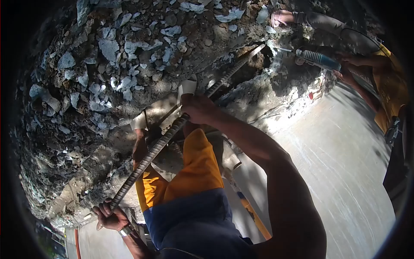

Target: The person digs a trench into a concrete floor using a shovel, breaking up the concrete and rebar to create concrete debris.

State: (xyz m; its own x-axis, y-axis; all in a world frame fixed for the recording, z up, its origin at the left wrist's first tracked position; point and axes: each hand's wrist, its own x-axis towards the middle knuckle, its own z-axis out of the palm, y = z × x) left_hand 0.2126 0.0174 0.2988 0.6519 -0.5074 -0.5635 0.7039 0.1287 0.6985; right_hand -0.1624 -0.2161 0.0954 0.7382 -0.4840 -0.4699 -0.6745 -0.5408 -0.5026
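Observation:
A long ribbed steel bar [151, 155] runs diagonally from the lower left to a dug-out hollow in the rubble at the upper right. My left hand [113, 216] has its fingers wrapped around the bar's near end, with a band on the wrist. Farther along, about midway, my right hand [197, 108] grips the same bar from above. The far tip [262, 46] rests at or in the hollow; its exact contact is hard to tell. My feet in light footwear [187, 88] stand beneath the bar on broken ground.
Loose broken stones [110, 49] cover the upper left. At the upper right a co-worker holds a blue power hammer [321, 59], its bit pointing at the hollow. A person's foot [282, 18] is near it. A smooth concrete slab [327, 164] spreads along the right, with a yellow-orange handle [255, 218] below.

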